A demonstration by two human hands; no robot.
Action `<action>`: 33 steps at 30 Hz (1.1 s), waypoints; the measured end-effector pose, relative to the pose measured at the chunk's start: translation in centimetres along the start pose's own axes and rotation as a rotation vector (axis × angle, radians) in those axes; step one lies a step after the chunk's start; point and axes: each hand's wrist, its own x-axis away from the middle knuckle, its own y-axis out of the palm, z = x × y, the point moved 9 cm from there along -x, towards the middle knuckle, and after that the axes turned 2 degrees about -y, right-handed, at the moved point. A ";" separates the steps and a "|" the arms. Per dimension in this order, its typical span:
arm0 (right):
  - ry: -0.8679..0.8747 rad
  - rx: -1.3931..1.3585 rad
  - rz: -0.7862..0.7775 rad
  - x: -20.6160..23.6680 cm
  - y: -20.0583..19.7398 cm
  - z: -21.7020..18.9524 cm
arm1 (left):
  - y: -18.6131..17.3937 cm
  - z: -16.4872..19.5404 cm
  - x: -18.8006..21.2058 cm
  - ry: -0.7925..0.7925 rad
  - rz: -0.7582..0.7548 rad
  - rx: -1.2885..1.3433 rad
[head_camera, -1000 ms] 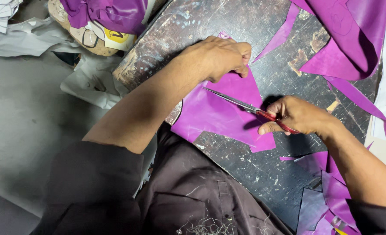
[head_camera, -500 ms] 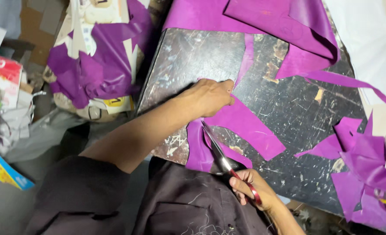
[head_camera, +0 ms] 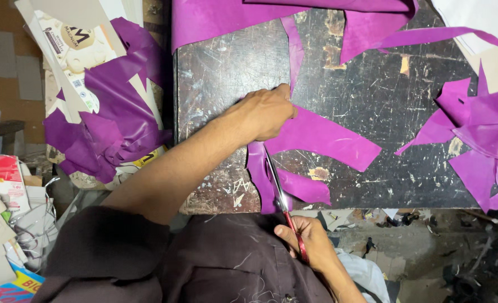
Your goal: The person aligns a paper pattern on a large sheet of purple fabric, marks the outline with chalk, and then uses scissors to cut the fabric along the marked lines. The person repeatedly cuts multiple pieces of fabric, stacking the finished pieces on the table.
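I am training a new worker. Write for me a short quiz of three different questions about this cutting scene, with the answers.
1. True or false: the left hand presses the purple sheet flat on the table.
2. Which hand holds the scissors? A) left B) right C) neither
3. Fill in: the scissor handles are ____ in colour.

Key:
1. True; the palm rests on the sheet's upper end.
2. B; the right hand grips them near the table's front edge, blades pointing away from the person into the sheet.
3. Red.
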 end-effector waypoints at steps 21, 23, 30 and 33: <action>0.014 -0.126 -0.033 -0.9 -0.1 -1.9 | 2.0 -1.4 13.7 0.206 0.808 0.048; 0.003 -0.154 -0.031 -1.3 -0.1 -2.1 | 1.9 -1.4 13.7 0.209 0.835 0.017; -0.026 0.054 0.054 -2.5 -0.4 -2.7 | 2.1 -1.6 13.8 0.203 0.861 0.027; 0.013 0.072 0.077 -2.6 -0.6 -2.9 | 1.8 -1.6 13.9 0.188 0.862 0.037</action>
